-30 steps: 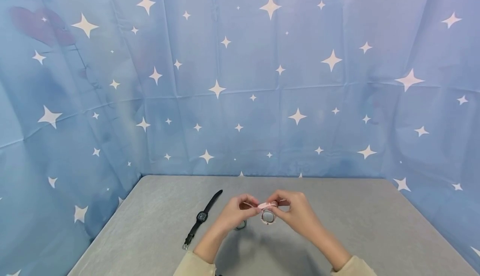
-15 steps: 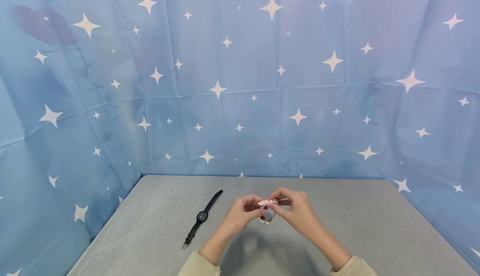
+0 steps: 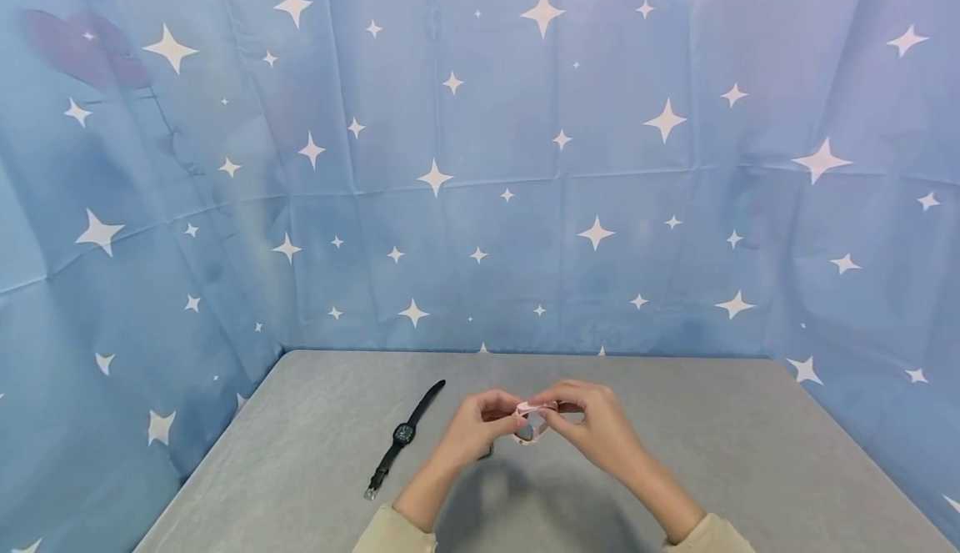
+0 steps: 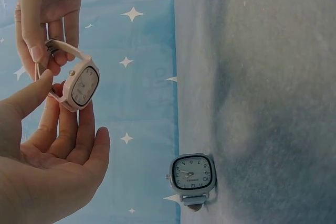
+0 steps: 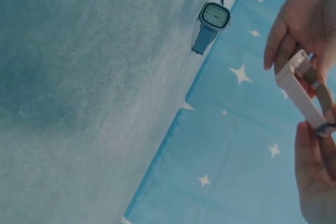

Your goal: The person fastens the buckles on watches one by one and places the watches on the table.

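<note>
A pale pink wristwatch (image 3: 522,437) is held in the air between both hands, over the grey table. My left hand (image 3: 467,429) pinches the strap on one side, next to the case. My right hand (image 3: 594,424) pinches the strap's other part near the metal buckle (image 5: 325,128). In the left wrist view the watch's face (image 4: 85,85) is tilted and the strap bends into a loop. Whether the buckle is fastened I cannot tell. A grey-blue square wristwatch (image 4: 193,172) lies on the table, mostly hidden by my left hand in the head view.
A black wristwatch (image 3: 403,434) lies stretched out flat on the grey table (image 3: 712,444), left of my hands. Behind the table hangs a blue curtain (image 3: 510,136) with white stars.
The pink watch has tilted and moved slightly left, its strap drawn closer into a loop. The left hand shifted a little right, then slightly back. The black watch stays put.
</note>
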### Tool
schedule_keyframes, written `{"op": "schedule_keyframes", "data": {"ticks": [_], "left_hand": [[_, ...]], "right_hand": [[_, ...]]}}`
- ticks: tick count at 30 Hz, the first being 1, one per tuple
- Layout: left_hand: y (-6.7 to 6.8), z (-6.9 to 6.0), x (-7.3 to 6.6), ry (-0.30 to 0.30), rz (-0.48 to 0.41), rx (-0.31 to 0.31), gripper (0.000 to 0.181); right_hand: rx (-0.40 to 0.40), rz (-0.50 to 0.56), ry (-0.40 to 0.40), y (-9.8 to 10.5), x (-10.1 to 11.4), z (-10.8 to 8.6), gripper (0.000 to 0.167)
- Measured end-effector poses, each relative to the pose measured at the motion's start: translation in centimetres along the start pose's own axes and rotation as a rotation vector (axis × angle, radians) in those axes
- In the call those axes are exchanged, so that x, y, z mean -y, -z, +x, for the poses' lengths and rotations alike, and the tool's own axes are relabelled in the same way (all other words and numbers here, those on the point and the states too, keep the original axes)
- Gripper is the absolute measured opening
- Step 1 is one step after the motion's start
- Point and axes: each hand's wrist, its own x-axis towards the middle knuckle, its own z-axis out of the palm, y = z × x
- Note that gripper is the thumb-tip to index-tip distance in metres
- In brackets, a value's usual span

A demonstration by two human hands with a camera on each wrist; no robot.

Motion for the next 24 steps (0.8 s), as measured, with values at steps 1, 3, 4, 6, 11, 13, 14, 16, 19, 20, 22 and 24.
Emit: {"op": "schedule_keyframes", "data": {"ticks": [1,3,4,6,11,13,14,16,19,20,22,24], "left_hand": [[0.07,0.02,-0.04,0.003,-0.006,0.001,0.018],[0.21,0.07,-0.13,0.005,-0.014,0.004,0.018],[0.27,0.09,-0.20,0.005,-0.019,0.005,0.018],[0.35,0.09,-0.37,0.010,-0.028,0.005,0.018],[0.41,0.04,-0.54,0.012,-0.005,-0.016,0.017],[0.42,0.04,-0.56,0.008,-0.001,-0.019,0.017],[0.42,0.03,-0.57,0.007,0.001,-0.021,0.017],[0.43,0.02,-0.62,0.007,0.001,-0.020,0.017],[0.35,0.00,-0.67,0.013,0.013,-0.024,0.016],[0.28,-0.02,-0.70,0.011,0.021,-0.026,0.016],[0.11,-0.05,-0.79,0.008,0.044,-0.029,0.015],[-0.07,-0.12,-0.92,0.004,0.056,-0.032,0.015]], "right_hand": [[0.001,-0.004,0.000,-0.02,0.01,0.02,0.020],[0.003,-0.016,-0.002,-0.04,0.06,0.07,0.019],[0.005,-0.023,0.000,-0.04,0.09,0.10,0.018],[0.008,-0.035,0.005,-0.02,0.18,0.13,0.017],[0.018,-0.071,0.019,0.06,0.28,0.14,0.016],[0.026,-0.082,0.015,0.08,0.28,0.12,0.016],[0.030,-0.090,0.015,0.09,0.27,0.11,0.016],[0.040,-0.095,0.010,0.09,0.27,0.09,0.017],[0.052,-0.099,0.002,0.05,0.30,0.08,0.020],[0.056,-0.098,0.005,0.01,0.31,0.08,0.020],[0.063,-0.089,0.015,-0.09,0.34,0.09,0.022],[0.066,-0.085,0.028,-0.19,0.38,0.07,0.024]]}}
